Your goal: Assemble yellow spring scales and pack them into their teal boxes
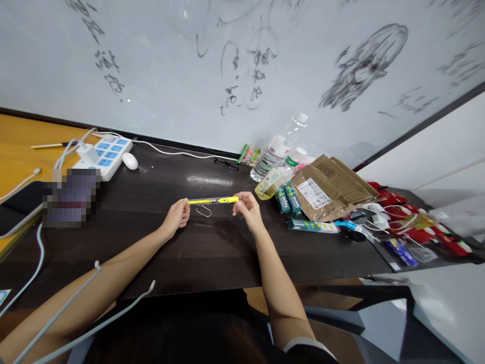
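Note:
Above the dark tabletop, a yellow and clear pen-like stick (pixel 212 200) is stretched level between my two hands. My left hand (pixel 177 216) has its fingers closed round the stick's left end. At the bright yellow right end, my right hand (pixel 248 208) pinches with thumb and fingertips. A thin, pale wire-like loop (pixel 203 211) shows just below the stick, near my left hand; whether it touches the stick I cannot tell.
Bottles (pixel 270 183), green boxes (pixel 291 197) and a brown package (pixel 331 187) stand or lie to the right. On the left are a power strip (pixel 109 176), a white mouse (pixel 130 161) and phones. Pale cables (pixel 81 331) cross the lower left.

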### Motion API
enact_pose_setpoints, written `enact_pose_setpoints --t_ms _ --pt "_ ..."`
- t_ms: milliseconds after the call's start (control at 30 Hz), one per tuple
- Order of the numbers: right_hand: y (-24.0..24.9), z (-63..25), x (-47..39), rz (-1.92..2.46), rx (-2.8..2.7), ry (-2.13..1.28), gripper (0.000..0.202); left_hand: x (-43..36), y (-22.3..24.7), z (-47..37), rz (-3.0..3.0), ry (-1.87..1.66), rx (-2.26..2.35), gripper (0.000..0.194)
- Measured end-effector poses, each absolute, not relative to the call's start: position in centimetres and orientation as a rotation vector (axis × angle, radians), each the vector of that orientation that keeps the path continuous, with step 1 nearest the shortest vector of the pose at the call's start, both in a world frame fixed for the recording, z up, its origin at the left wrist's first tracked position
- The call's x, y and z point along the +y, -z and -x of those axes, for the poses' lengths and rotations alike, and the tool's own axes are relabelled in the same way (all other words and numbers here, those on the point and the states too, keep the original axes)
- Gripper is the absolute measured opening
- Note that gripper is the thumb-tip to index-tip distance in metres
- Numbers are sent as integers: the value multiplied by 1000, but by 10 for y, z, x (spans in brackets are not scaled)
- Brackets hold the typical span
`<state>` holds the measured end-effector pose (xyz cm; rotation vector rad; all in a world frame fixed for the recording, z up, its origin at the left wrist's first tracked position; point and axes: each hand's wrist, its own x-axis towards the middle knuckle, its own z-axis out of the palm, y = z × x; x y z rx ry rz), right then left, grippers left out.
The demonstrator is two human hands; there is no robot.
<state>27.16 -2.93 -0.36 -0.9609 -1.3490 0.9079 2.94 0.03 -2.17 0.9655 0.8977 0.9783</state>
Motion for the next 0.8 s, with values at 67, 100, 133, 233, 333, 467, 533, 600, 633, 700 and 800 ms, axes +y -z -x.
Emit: enact_pose_setpoints --t_ms 67,100,133,233,333,467,533,600,633,700,800 --pt "2 -270 -29 977 -1300 -890 25 1 21 -29 -960 -974 892 35" --pt "1 -269 -30 987 -1279 -879 25 1 21 -29 -959 -970 889 35" --pt "0 -268 -30 997 -1265 -872 26 1 21 -29 -959 -965 886 35" --pt "-3 -269 -31 1008 -1271 -885 27 2 20 -29 -957 -948 887 35" --pt "-5 -270 -32 999 -1303 -902 24 2 19 -28 -951 -934 888 35" --pt "-6 -270 -34 956 -1324 -907 21 2 18 -28 -957 -938 890 35" --pt "-5 -269 -35 920 -1317 -899 19 2 18 -28 -959 -935 888 35" --pt "-5 -267 -36 898 -1316 -874 19 2 18 -28 -955 -929 886 35" --pt "-5 -266 -36 897 -1321 -857 19 2 18 -27 -953 -925 888 35" --pt "-5 -264 -37 921 -1340 -819 19 3 19 -26 -952 -914 896 36" --pt "-4 -263 -37 971 -1362 -784 20 5 19 -25 -964 -877 894 39"
